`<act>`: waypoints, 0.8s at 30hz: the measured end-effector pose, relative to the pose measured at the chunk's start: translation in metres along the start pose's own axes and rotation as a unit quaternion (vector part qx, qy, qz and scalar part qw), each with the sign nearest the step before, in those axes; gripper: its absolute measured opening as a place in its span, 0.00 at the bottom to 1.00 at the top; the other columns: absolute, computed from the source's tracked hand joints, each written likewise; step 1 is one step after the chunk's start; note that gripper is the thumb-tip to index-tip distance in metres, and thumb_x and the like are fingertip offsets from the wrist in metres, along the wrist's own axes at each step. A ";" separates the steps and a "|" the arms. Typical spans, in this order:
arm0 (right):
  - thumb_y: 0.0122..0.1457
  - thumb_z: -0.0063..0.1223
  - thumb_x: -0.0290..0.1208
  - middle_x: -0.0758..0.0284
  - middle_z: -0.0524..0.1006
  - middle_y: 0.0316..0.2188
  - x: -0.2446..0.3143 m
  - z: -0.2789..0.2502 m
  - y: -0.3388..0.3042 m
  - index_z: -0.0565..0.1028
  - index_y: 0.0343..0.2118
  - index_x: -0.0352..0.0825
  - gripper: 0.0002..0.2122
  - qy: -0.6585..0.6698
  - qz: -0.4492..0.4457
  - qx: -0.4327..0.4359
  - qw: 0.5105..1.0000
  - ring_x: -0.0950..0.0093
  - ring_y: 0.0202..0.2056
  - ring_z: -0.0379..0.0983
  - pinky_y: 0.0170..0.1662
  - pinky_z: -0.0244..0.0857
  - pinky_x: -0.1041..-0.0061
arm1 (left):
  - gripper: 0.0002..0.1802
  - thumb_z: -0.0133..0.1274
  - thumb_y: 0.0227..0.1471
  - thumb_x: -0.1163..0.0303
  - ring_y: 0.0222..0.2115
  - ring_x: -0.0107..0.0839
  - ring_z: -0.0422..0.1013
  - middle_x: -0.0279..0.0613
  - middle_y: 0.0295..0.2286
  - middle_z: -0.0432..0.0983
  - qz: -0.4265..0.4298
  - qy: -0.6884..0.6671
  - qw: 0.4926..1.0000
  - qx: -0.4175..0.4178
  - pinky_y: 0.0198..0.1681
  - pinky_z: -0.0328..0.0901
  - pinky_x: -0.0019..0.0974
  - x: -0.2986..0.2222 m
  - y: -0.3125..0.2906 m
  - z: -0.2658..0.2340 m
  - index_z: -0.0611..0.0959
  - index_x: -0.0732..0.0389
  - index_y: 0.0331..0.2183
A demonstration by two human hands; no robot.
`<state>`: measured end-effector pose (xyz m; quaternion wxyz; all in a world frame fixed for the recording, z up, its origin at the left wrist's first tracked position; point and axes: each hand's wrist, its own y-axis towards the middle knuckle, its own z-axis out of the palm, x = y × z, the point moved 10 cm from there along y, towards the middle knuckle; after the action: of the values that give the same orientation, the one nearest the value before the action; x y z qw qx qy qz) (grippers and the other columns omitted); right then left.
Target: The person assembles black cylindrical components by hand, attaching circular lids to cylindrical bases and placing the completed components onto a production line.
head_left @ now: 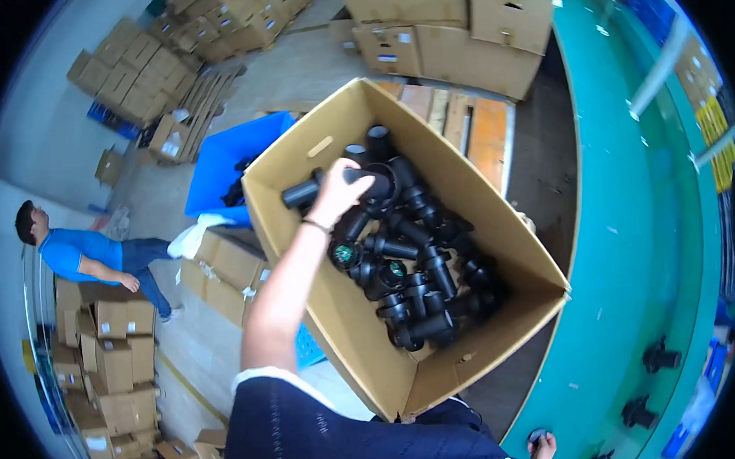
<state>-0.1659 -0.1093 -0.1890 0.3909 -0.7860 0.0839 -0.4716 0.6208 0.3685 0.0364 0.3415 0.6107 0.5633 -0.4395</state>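
Fingers (pixel 365 185) of the left hand (pixel 338 196) are closed on a black fitting (pixel 385 189), which I see inside the open cardboard box (pixel 454 197), toward its far left part. Low in my view, the right hand (pixel 546 450) grips a small grey round piece (pixel 538 436) beside the green table (pixel 639 242). Other black fittings (pixel 417 245) crowd the gripped one, overlapping, and tall box walls surround the left hand's work. I count one blue bin (pixel 207 172) near the box, holding dark pieces, two fittings with green ends (pixel 344 253) in the pile, and three table fittings (pixel 660 355), the lowest cut off; the pile itself overlaps too much to count. Outward I have grey floor (pixel 295 68), stacked cartons (pixel 462 53), wooden pallet boards (pixel 488 138) and one person (pixel 94 254) in a blue shirt.
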 end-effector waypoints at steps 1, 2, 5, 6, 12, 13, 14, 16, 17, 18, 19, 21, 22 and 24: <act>0.52 0.42 0.19 0.66 0.71 0.24 0.012 0.011 -0.008 0.67 0.31 0.35 0.05 0.038 -0.001 0.015 0.999 0.72 0.21 0.71 0.14 0.65 0.81 | 0.23 0.61 0.42 0.65 0.19 0.23 0.68 0.41 0.30 0.68 0.046 -0.067 0.997 0.018 0.16 0.63 0.23 -0.028 -0.012 0.001 0.66 0.59 0.35; 0.52 0.42 0.20 0.66 0.72 0.24 0.019 0.017 -0.020 0.67 0.32 0.35 0.05 0.087 0.002 0.000 0.996 0.71 0.22 0.72 0.16 0.66 0.81 | 0.23 0.60 0.43 0.66 0.19 0.23 0.68 0.40 0.30 0.68 0.030 -0.098 0.993 0.050 0.16 0.63 0.22 -0.056 -0.025 0.009 0.64 0.58 0.36; 0.54 0.42 0.23 0.63 0.73 0.30 0.042 0.035 -0.046 0.68 0.34 0.34 0.06 0.242 -0.008 -0.027 0.970 0.69 0.24 0.73 0.21 0.70 0.79 | 0.23 0.56 0.46 0.69 0.26 0.26 0.70 0.39 0.30 0.68 0.030 -0.164 0.968 0.186 0.23 0.66 0.24 -0.151 -0.077 0.039 0.63 0.56 0.42; 0.54 0.41 0.23 0.62 0.72 0.33 0.045 0.041 -0.051 0.68 0.36 0.33 0.07 0.293 -0.012 -0.027 0.956 0.68 0.27 0.72 0.27 0.71 0.77 | 0.23 0.56 0.46 0.69 0.26 0.26 0.70 0.39 0.30 0.68 0.038 -0.164 0.961 0.218 0.23 0.66 0.24 -0.174 -0.089 0.058 0.63 0.56 0.42; 0.58 0.35 0.23 0.54 0.67 0.48 0.042 0.044 -0.098 0.60 0.55 0.35 0.20 0.407 -0.050 0.031 0.912 0.61 0.41 0.72 0.36 0.72 0.71 | 0.30 0.56 0.47 0.62 0.35 0.31 0.70 0.41 0.33 0.70 0.077 -0.325 0.839 0.429 0.38 0.67 0.34 -0.271 -0.172 0.242 0.63 0.55 0.49; 0.58 0.35 0.23 0.54 0.65 0.50 0.048 0.046 -0.104 0.61 0.54 0.32 0.19 0.460 -0.082 0.013 0.884 0.60 0.48 0.67 0.42 0.70 0.67 | 0.31 0.56 0.47 0.60 0.37 0.32 0.69 0.41 0.33 0.71 0.038 -0.369 0.805 0.463 0.42 0.66 0.37 -0.275 -0.194 0.284 0.63 0.55 0.51; 0.59 0.35 0.24 0.52 0.62 0.52 0.059 0.044 -0.114 0.61 0.53 0.29 0.18 0.484 -0.119 0.018 0.867 0.61 0.52 0.62 0.47 0.66 0.64 | 0.31 0.56 0.47 0.60 0.37 0.32 0.69 0.41 0.33 0.71 0.023 -0.361 0.783 0.505 0.42 0.66 0.37 -0.274 -0.225 0.319 0.63 0.55 0.51; 0.59 0.36 0.25 0.51 0.63 0.51 0.062 0.034 -0.125 0.59 0.54 0.30 0.19 0.559 -0.145 0.037 0.816 0.59 0.49 0.65 0.45 0.69 0.66 | 0.29 0.57 0.46 0.64 0.39 0.36 0.69 0.42 0.33 0.72 -0.059 -0.390 0.741 0.543 0.42 0.67 0.38 -0.262 -0.283 0.370 0.65 0.59 0.48; 0.59 0.36 0.25 0.50 0.64 0.51 0.067 0.031 -0.133 0.58 0.55 0.31 0.20 0.589 -0.146 0.076 0.791 0.57 0.48 0.67 0.44 0.70 0.67 | 0.27 0.57 0.46 0.65 0.39 0.38 0.69 0.43 0.33 0.72 -0.098 -0.402 0.723 0.553 0.43 0.67 0.39 -0.256 -0.308 0.393 0.67 0.61 0.47; 0.59 0.36 0.25 0.50 0.64 0.50 0.073 0.026 -0.143 0.57 0.56 0.31 0.20 0.615 -0.149 0.120 0.765 0.55 0.46 0.68 0.43 0.71 0.68 | 0.27 0.57 0.46 0.65 0.39 0.38 0.69 0.43 0.33 0.72 -0.107 -0.392 0.706 0.580 0.43 0.67 0.39 -0.251 -0.335 0.416 0.67 0.61 0.47; 0.59 0.36 0.25 0.50 0.64 0.50 0.072 0.015 -0.152 0.57 0.56 0.31 0.20 0.627 -0.157 0.093 0.757 0.55 0.46 0.68 0.43 0.71 0.68 | 0.27 0.57 0.45 0.66 0.39 0.38 0.70 0.43 0.33 0.72 -0.132 -0.382 0.683 0.608 0.43 0.67 0.39 -0.239 -0.362 0.439 0.67 0.62 0.46; 0.60 0.37 0.28 0.50 0.64 0.50 0.079 0.010 -0.167 0.55 0.56 0.32 0.21 0.652 -0.174 0.097 0.732 0.53 0.44 0.69 0.41 0.72 0.69 | 0.26 0.58 0.44 0.67 0.38 0.38 0.70 0.43 0.33 0.73 -0.177 -0.359 0.645 0.651 0.43 0.67 0.41 -0.216 -0.407 0.471 0.69 0.64 0.45; 0.60 0.37 0.28 0.50 0.64 0.50 0.077 0.003 -0.174 0.55 0.56 0.32 0.21 0.661 -0.179 0.080 0.724 0.53 0.44 0.69 0.41 0.72 0.69 | 0.26 0.58 0.44 0.67 0.38 0.38 0.70 0.43 0.33 0.73 -0.182 -0.348 0.634 0.666 0.43 0.67 0.41 -0.210 -0.427 0.484 0.69 0.64 0.45; 0.61 0.38 0.30 0.50 0.64 0.50 0.078 -0.006 -0.186 0.55 0.56 0.32 0.21 0.657 -0.201 0.074 0.723 0.53 0.45 0.69 0.42 0.72 0.69 | 0.33 0.63 0.39 0.59 0.38 0.35 0.70 0.42 0.36 0.72 -0.101 -0.233 0.610 0.750 0.44 0.66 0.40 -0.200 -0.480 0.497 0.71 0.65 0.44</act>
<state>-0.1728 -0.0253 -0.0058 0.1904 -0.2459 0.1246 -0.9422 0.0748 -0.0994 0.0691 -0.1626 0.4698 -0.0041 -0.8677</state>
